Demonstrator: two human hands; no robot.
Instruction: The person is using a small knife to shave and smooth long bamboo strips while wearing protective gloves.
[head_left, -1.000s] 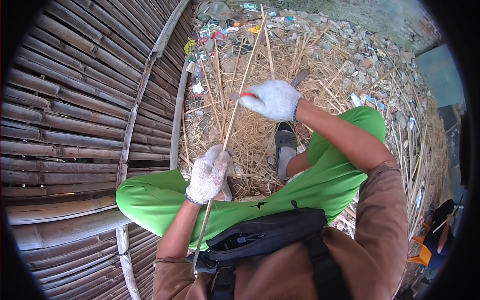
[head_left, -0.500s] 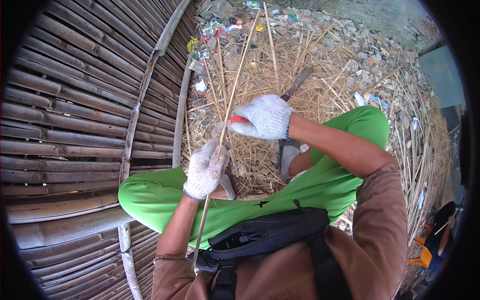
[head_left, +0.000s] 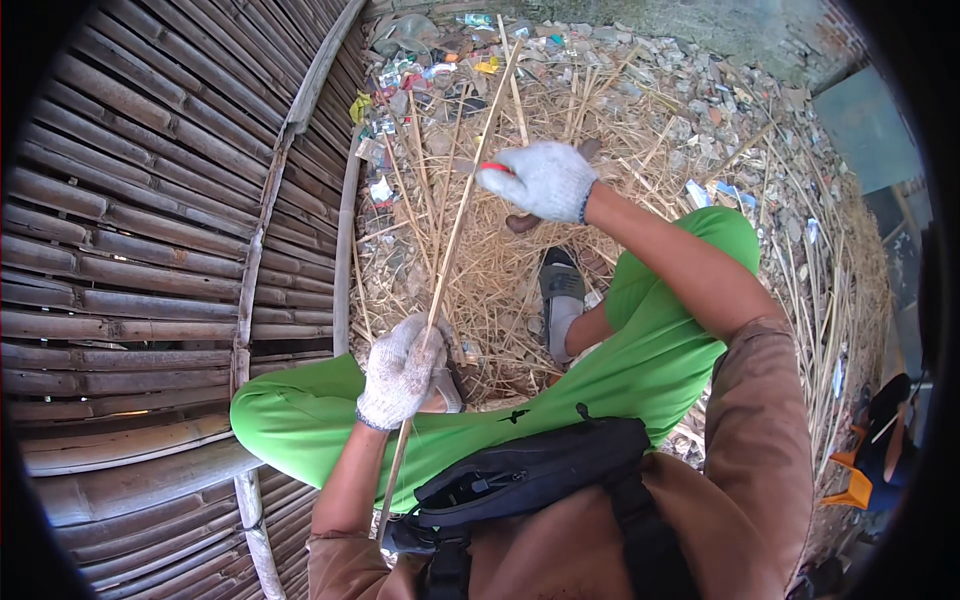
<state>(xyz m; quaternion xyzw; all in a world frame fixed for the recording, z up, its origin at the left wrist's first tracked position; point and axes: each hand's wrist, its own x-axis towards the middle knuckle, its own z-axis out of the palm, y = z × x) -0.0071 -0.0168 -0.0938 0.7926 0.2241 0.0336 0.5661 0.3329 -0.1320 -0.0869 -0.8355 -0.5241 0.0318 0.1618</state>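
Observation:
A long, thin bamboo strip (head_left: 462, 208) runs from my lap up and away over the littered ground. My left hand (head_left: 393, 372), in a whitish knit glove, is closed around its lower part, above my green-trousered leg. Farther up, my right hand (head_left: 543, 182), also gloved, grips a small knife by its red handle (head_left: 496, 168). The knife's short blade lies against the strip; part of it is hard to make out. Behind the right hand, a larger knife with a dark handle (head_left: 522, 223) lies on the shavings, mostly hidden.
A bamboo slat wall (head_left: 150, 240) rises along my left side. Shavings (head_left: 500, 300), loose strips and scraps of litter cover the ground. More thin strips (head_left: 815, 320) lie at the right. A black waist bag (head_left: 530, 470) sits across my lap. An orange object (head_left: 848, 485) stands at far right.
My right hand has moved up and away along the strip with the knife, farther from my left hand. The left hand has shifted slightly nearer to me, still gripping the strip.

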